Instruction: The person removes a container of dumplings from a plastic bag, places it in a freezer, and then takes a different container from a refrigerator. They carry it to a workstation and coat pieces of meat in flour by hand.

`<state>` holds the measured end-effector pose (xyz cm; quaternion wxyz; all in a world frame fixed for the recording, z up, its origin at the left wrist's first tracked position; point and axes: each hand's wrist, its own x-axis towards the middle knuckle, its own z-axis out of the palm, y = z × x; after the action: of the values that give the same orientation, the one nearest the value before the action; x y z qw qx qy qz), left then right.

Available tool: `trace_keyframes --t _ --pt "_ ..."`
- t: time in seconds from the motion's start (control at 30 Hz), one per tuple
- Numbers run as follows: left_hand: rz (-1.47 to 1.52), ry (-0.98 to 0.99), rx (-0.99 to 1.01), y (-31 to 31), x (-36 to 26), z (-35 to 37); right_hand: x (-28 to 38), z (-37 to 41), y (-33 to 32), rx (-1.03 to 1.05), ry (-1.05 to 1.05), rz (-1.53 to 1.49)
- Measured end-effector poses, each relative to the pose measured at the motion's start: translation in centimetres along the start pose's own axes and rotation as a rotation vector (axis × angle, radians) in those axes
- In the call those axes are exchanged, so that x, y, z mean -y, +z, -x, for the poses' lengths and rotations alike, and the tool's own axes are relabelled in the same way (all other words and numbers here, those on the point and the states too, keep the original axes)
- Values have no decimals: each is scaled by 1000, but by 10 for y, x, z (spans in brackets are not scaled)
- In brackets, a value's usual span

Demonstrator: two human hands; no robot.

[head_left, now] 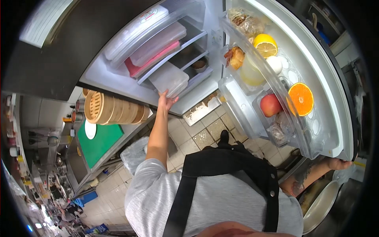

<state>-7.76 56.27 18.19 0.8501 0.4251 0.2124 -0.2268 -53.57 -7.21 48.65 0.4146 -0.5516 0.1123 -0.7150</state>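
The refrigerator's lower shelf bears a translucent plastic container (169,79), its near end jutting out past the shelf edge. My left hand (167,102) is at that end, thumb and fingers closed on its corner. At the far right, my right hand (338,164) grips the lower outer edge of the open refrigerator door (345,130); part of its fingers is hidden. Above the held container, another clear container (158,43) rests on a pink-red one (154,59). A small round bowl (199,65) stands deeper inside.
Door racks hold a cut orange (301,98), a cut lemon (265,45), a red apple-like fruit (271,105) and bagged food (244,21). To the left, bamboo steamers (114,108) stand beside a green cutting board (98,140). A large pan (321,205) is at lower right.
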Motion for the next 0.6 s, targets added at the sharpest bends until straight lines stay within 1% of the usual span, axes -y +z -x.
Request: trace_keyframes --t 0.03,0.07,0.13,0.2,0.27,0.33,0.4,0.47,0.53,0.6 --pt "-4 -8 31 2 4 -1 -4 -3 -7 -14 -13 12" --pt "-8 -17 59 3 9 -1 -18 -13 -32 -15 -21 6" --pt "-45 17 42 19 18 0 -36 -24 -63 -7 -26 -41" --pt "-62 13 16 39 22 -16 -42 -33 -78 24 -40 -94" --pt "-23 7 59 62 27 -39 -45 -38 -88 74 -65 -113" --pt "44 19 88 87 32 -68 -50 -43 -101 87 -35 -123" --pt "29 53 18 114 32 -96 -54 -45 -113 29 10 -77" --pt "-14 74 -32 137 30 -126 -51 -44 -115 -39 57 -93" --pt "-89 81 -72 145 33 -160 -48 -42 -119 -61 64 -67" --pt "-35 41 -167 154 31 -185 -43 -39 -123 -65 63 -37"
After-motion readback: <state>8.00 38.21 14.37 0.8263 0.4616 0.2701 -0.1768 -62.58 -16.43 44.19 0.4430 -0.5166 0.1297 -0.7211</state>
